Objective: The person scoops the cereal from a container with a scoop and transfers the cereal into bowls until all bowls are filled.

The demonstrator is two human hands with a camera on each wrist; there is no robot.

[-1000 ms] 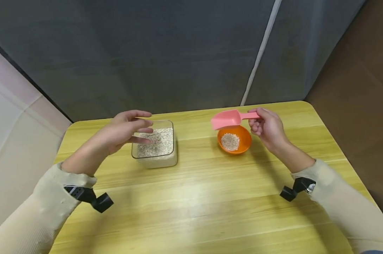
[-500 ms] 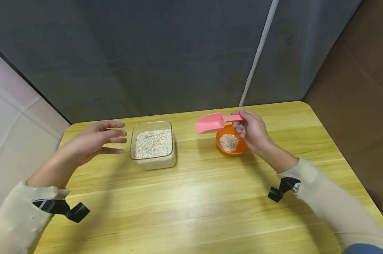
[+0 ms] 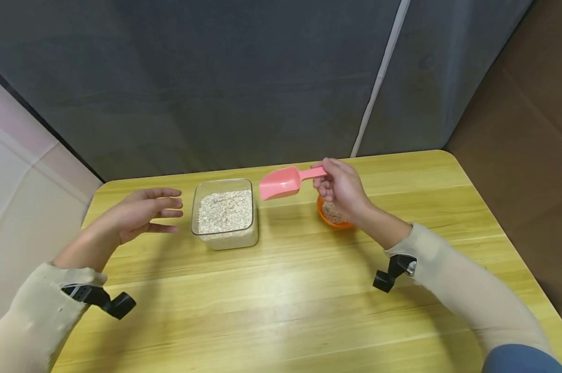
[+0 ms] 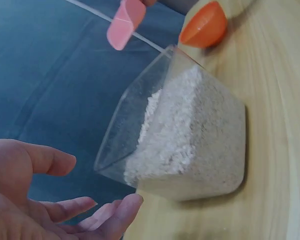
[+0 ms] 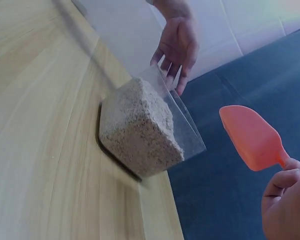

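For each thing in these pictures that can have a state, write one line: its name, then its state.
Clear container: uncovered, mostly full of grain, standing on the table.
Orange bowl: upright, a little grain inside, partly hidden by the right hand.
Pink scoop: held in the air, nothing visible in it.
Left hand: fingers straight, holding nothing.
Right hand: gripping the scoop's handle.

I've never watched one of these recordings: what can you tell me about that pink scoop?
The pink scoop looks like smooth plastic, with a rounded open bowl and a thin handle. The right hand pinches the handle, holding it in the air between the clear container of grain and the orange bowl. Nothing else touches it.
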